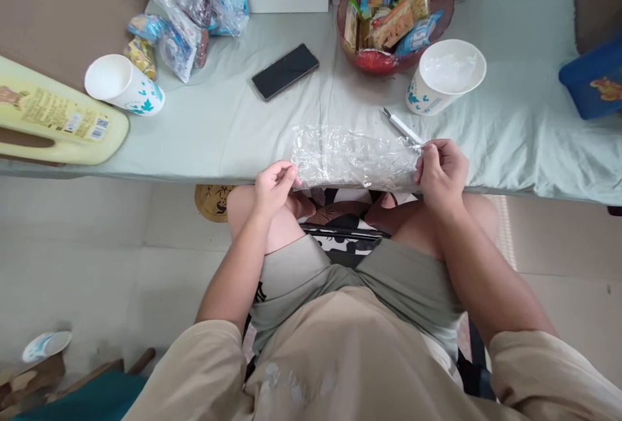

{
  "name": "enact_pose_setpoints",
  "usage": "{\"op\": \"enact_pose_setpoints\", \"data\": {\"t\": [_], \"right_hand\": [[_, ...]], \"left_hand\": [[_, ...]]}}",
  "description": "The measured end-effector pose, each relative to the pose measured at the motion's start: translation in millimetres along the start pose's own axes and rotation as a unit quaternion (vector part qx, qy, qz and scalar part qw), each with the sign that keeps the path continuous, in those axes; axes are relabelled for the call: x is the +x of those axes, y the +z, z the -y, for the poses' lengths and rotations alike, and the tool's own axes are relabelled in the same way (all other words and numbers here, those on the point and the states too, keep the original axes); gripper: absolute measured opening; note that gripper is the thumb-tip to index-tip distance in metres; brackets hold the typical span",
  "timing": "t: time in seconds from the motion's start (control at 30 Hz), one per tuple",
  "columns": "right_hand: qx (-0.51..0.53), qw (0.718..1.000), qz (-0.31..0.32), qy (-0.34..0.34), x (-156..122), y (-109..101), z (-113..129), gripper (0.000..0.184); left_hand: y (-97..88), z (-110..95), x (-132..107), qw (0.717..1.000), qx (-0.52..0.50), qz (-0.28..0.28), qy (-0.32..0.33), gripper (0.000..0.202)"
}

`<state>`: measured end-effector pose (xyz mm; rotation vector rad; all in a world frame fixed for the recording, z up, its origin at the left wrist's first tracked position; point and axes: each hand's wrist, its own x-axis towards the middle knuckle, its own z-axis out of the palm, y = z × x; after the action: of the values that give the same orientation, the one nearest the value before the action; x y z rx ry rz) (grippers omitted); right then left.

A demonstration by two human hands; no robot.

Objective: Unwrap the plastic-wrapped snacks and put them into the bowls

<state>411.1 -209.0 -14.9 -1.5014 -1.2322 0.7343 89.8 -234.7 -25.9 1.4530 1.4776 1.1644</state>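
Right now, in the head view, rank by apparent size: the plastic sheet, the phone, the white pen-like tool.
1. plastic sheet, pinched by left hand and right hand.
2. phone.
3. white pen-like tool.
The sheet is nearest the camera, yet clearly largest.

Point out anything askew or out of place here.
The yellow bottle lies flat on its side by the table edge, and a paper cup lies down near the floor. The held film is crumpled.

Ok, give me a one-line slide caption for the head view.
Left hand and right hand pinch opposite ends of a crinkled clear plastic sheet at the table edge.
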Motion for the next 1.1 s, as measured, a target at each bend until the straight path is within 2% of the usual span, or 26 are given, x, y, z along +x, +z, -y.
{"op": "enact_pose_setpoints", "data": {"t": [0.17, 0.27, 0.33, 0.47, 0.53, 0.6, 0.77, 0.97, 1.03, 1.1], "right_hand": [[-0.040, 0.999, 0.010, -0.004, 1, -1, 0, 0.018], [-0.093, 0.995, 0.024, -0.015, 2, -2, -5, 0.013], [-0.130, 0.990, 0.030, -0.054, 1, -4, -8, 0.021], [-0.216, 0.955, -0.001, -0.204, -3, -8, -4, 0.036], [-0.261, 0.930, 0.014, -0.257, -6, -6, 0, 0.035], [-0.288, 0.913, 0.057, -0.283, -9, -3, 2, 0.033], [-0.325, 0.897, 0.143, -0.263, -10, 4, -7, 0.046], [-0.373, 0.870, 0.179, -0.267, -13, 1, -15, 0.065], [-0.373, 0.867, 0.189, -0.270, -14, 1, -15, 0.068], [-0.371, 0.865, 0.201, -0.270, -14, 1, -15, 0.068]], "left_hand": [[-2.4, -5, 2, 0.995, -0.037, -0.089, -0.021, 0.035], [-2.9, -6, 4, 0.992, -0.028, -0.121, -0.039, 0.029], [-2.5, -5, 5, 0.989, -0.002, -0.140, -0.050, 0.025], [-0.7, -4, 6, 0.983, 0.054, -0.170, -0.047, 0.021], [-0.2, -4, 5, 0.983, 0.065, -0.167, -0.038, 0.021], [-0.4, -4, 4, 0.985, 0.070, -0.154, -0.019, 0.022], [-2.4, -2, 4, 0.985, 0.108, -0.133, 0.038, 0.024], [-6.4, 9, 9, 0.966, 0.195, -0.163, 0.053, 0.019], [-7.7, 10, 12, 0.960, 0.235, -0.142, 0.063, 0.015], [-7.8, 9, 17, 0.957, 0.267, -0.089, 0.073, 0.021]]}}
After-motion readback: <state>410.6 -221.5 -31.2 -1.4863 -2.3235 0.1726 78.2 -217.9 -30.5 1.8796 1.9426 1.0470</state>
